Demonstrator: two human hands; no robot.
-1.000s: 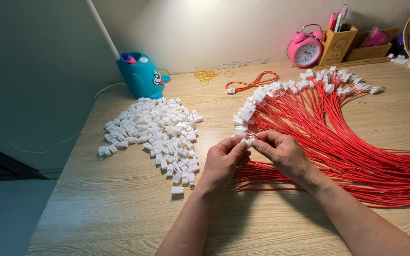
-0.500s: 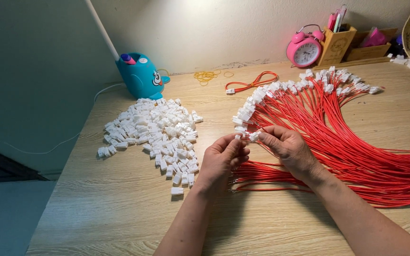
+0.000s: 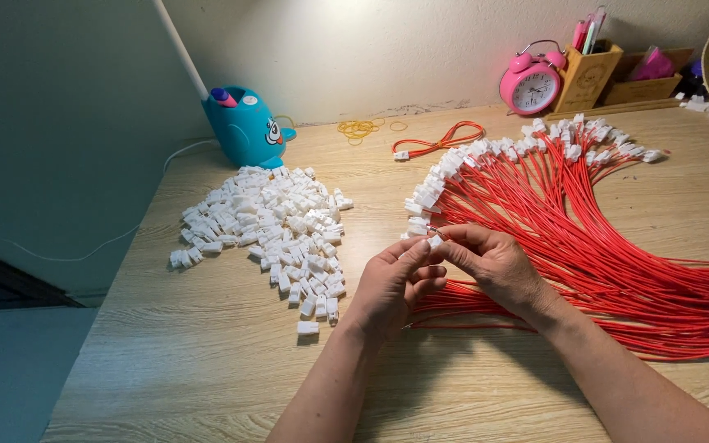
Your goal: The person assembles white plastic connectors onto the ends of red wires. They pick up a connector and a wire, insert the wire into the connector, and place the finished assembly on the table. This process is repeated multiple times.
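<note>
Left hand (image 3: 394, 283): pinches white connector (image 3: 434, 240) at fingertips.
Right hand (image 3: 494, 264): grips red wire (image 3: 486, 289) end, meeting connector from 3 o'clock.
Wire axis: runs toward 4 o'clock.

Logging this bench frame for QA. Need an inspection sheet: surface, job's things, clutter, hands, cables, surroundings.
Surface: light wooden desk, lit from above.
Job's things: small white connector pinched between both hands; pile of white connectors to the left; fan of red wires with white ends to the right.
Clutter: yellow rubber bands; one looped red wire lying apart.
Hands: left hand and right hand meet at the connector, fingertip grip.
Cables: white cord running off the desk's left edge.
Surroundings: blue lamp base, pink alarm clock, wooden pen holder, pale wall.
</note>
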